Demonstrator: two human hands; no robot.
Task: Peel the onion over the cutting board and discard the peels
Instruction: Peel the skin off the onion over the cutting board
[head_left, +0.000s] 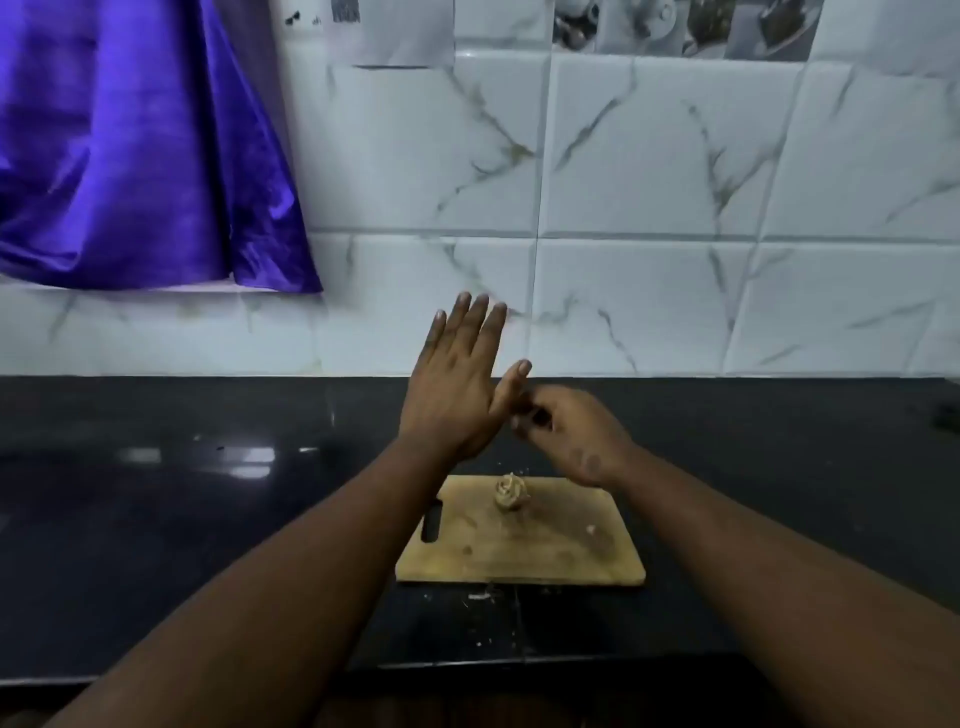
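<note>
Both hands hover above the cutting board (519, 551). My left hand (457, 395) is spread flat, grasping nothing; my right hand (566, 431) is curled at the left thumb, and I cannot tell whether it pinches anything. 1 small brownish lump, probably the onion (510, 492), sits on the board's far edge. Judged light, papery, flaky; pinch it from the sides.

No readable text — the wall paper (397, 31) seems blurred.
</note>
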